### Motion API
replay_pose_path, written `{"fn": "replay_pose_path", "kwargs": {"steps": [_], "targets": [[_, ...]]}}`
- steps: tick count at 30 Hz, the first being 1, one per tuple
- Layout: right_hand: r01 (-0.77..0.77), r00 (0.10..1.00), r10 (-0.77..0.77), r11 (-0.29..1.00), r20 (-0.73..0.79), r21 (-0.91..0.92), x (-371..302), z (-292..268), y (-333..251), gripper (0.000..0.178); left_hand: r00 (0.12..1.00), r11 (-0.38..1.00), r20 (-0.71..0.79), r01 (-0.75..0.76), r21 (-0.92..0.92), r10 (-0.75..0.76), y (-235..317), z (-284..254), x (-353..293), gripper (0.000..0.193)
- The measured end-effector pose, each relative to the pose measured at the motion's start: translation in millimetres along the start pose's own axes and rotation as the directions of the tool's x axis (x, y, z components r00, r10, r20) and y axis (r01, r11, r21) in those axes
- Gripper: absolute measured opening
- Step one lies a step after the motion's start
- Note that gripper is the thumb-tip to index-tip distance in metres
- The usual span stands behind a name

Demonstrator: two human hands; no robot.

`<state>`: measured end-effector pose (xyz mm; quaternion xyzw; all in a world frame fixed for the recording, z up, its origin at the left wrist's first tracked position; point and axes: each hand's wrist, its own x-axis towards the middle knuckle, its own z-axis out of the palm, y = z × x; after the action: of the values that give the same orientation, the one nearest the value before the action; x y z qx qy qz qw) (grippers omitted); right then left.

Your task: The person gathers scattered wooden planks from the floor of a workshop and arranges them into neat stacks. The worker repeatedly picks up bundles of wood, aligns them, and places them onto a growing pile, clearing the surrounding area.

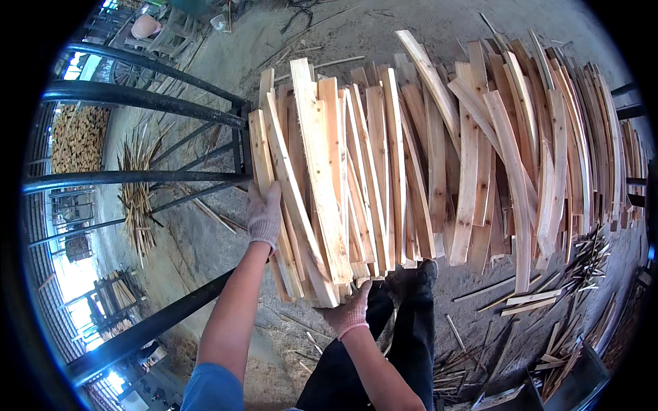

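A long row of rough wooden boards (375, 151) stretches from the middle to the far right, the pieces packed side by side with uneven ends. My left hand (264, 216), in a pale knitted glove, is closed on the outermost boards at the row's left end, pressing against their side. Below, my right hand (348, 312), gloved likewise, cups the near ends of the left-hand boards. Part of its fingers is hidden beneath the wood. Some boards lie slanted across the others.
Dark metal bars (144, 103) run out to the left of the boards. A heap of thin wood strips (139, 195) lies on the floor there, with a large wood stack (80, 137) beyond. Scrap sticks (531, 301) litter the floor at the lower right, near my feet.
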<state>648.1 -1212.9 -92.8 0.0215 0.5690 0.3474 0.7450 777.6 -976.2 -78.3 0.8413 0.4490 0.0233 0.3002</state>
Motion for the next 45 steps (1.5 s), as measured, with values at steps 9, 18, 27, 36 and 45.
{"fn": "replay_pose_path", "kwargs": {"steps": [9,18,27,36,45], "targets": [[-0.023,0.992,0.066,0.928,0.104,-0.373,-16.2,10.1,-29.0,0.096,0.999,0.993,-0.015,-0.040,0.113,0.042,6.3,-8.9,-2.0,0.083],[-0.003,0.991,-0.130,-0.095,0.009,-0.996,-107.9,-29.7,-86.2,0.060,0.993,0.996,0.116,0.026,0.082,-0.036,-14.7,-15.8,-138.0,0.080],[0.239,0.940,-0.030,-0.651,0.340,-0.721,-153.6,99.3,25.0,0.058,0.607,0.962,0.745,0.184,0.204,-0.275,-173.4,-132.3,-358.6,0.061],[0.314,0.920,0.138,-0.821,0.366,-0.478,-196.7,97.2,88.0,0.056,0.652,0.934,0.687,0.095,0.345,-0.320,-228.5,-136.5,-346.7,0.056],[0.059,0.849,-0.288,-0.782,0.444,-0.620,-293.1,-38.4,-116.8,0.054,0.757,0.986,0.638,-0.168,-0.016,0.139,-68.6,-100.1,-349.6,0.060]]}}
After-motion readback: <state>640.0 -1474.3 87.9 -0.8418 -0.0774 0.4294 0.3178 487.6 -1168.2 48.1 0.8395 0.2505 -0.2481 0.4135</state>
